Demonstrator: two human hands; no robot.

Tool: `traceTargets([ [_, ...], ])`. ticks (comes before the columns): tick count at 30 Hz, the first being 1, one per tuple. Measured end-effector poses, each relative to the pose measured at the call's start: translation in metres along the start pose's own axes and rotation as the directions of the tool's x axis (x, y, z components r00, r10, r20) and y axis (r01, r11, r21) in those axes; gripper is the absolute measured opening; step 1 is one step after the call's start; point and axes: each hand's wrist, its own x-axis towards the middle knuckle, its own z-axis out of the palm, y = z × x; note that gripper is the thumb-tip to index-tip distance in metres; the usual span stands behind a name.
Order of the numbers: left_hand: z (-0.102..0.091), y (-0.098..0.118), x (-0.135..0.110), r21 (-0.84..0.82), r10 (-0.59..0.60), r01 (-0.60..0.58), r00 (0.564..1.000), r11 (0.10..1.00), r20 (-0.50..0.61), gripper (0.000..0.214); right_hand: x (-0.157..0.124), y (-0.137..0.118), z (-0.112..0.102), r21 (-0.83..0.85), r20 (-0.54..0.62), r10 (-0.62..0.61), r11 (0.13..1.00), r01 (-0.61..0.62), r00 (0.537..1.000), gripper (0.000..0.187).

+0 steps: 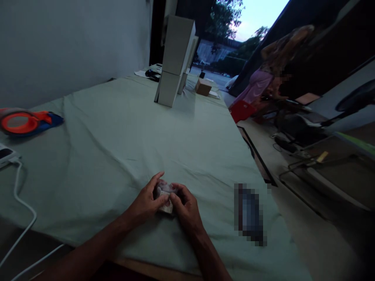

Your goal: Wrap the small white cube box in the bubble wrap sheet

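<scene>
Open-fronted workshop: cloth-covered table [117, 132], boxes [175, 50].

A pale green cloth [117, 128] covers the table, with an orange ring [20, 123] at its left edge, a white cable [22, 203] trailing off the near-left corner, tall pale boxes [175, 62] stacked toward the far end and a small brown box [203, 86] beside them, while a person in pink [258, 86] stands beyond, to the right.

The middle of the table [131, 128] lies open; boxes [175, 62] stand far back, a cable [25, 207] trails left, a blurred object [249, 214] lies near the right hand [187, 210].
</scene>
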Motion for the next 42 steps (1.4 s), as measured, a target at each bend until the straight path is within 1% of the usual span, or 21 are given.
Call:
traceTargets([
  [8, 0.001, 0.002, 0.000, 0.021, 0.011, -0.011, 1.000, 1.000, -0.001, 0.070, 0.006, -0.003, -0.002, 0.029, 0.003, 0.036, 0.999, -0.036, 0.999, 0.035],
  [12, 0.001, 0.002, 0.000, 0.015, -0.012, 0.012, 1.000, 1.000, 0.002, 0.071, 0.017, -0.014, -0.008, -0.053, 0.084, 0.022, 0.998, -0.018, 0.996, 0.025],
  [14, 0.001, 0.001, 0.001, 0.009, -0.016, 0.016, 1.000, 1.000, 0.007, 0.071, 0.022, -0.018, -0.010, -0.103, 0.106, 0.013, 0.995, -0.002, 0.994, 0.021],
  [17, 0.002, 0.003, 0.002, 0.004, -0.008, 0.008, 1.000, 1.000, 0.013, 0.071, 0.026, -0.019, -0.008, -0.141, 0.077, -0.015, 0.990, 0.026, 0.997, 0.019],
  [21, 0.002, 0.008, 0.004, 0.020, -0.022, 0.022, 1.000, 1.000, 0.021, 0.070, 0.025, -0.016, -0.003, -0.158, 0.031, -0.067, 0.985, 0.071, 0.997, 0.018],
  [25, 0.004, 0.008, 0.005, 0.044, -0.016, 0.015, 1.000, 0.999, 0.027, 0.068, 0.021, -0.015, -0.003, -0.166, 0.029, -0.078, 0.983, 0.081, 0.997, 0.019],
  [27, 0.006, 0.009, 0.004, 0.046, -0.002, 0.001, 1.000, 0.999, 0.006, 0.065, 0.018, -0.014, -0.006, -0.200, 0.048, -0.117, 0.972, 0.124, 0.992, 0.020],
  [29, 0.009, 0.009, 0.002, 0.066, 0.013, -0.011, 1.000, 0.998, -0.024, 0.061, 0.015, -0.013, -0.011, -0.238, 0.087, -0.208, 0.945, 0.223, 0.974, 0.019],
  [31, 0.011, 0.010, 0.000, 0.109, 0.030, -0.023, 0.997, 0.994, -0.071, 0.057, 0.010, -0.011, -0.015, -0.272, 0.133, -0.311, 0.902, 0.336, 0.941, 0.016],
  [33, 0.012, 0.011, -0.001, 0.141, 0.040, -0.024, 0.994, 0.990, -0.106, 0.055, 0.005, -0.008, -0.018, -0.321, 0.169, -0.388, 0.848, 0.422, 0.906, 0.023],
  [35, 0.011, 0.009, -0.001, 0.132, 0.034, -0.018, 0.993, 0.991, -0.116, 0.054, 0.000, -0.005, -0.019, -0.386, 0.186, -0.432, 0.794, 0.470, 0.883, 0.027],
  [38, 0.007, 0.005, -0.002, 0.068, 0.018, -0.011, 0.993, 0.998, -0.113, 0.054, -0.003, -0.002, -0.018, -0.471, 0.201, -0.483, 0.715, 0.516, 0.852, 0.024],
  [40, 0.004, 0.003, -0.003, 0.033, 0.027, -0.023, 0.994, 0.999, -0.109, 0.056, -0.005, -0.001, -0.019, -0.504, 0.227, -0.512, 0.666, 0.550, 0.829, 0.024],
  [42, 0.003, 0.002, -0.003, 0.018, 0.035, -0.033, 0.995, 0.999, -0.098, 0.058, -0.007, -0.001, -0.020, -0.515, 0.273, -0.527, 0.626, 0.585, 0.805, 0.030],
])
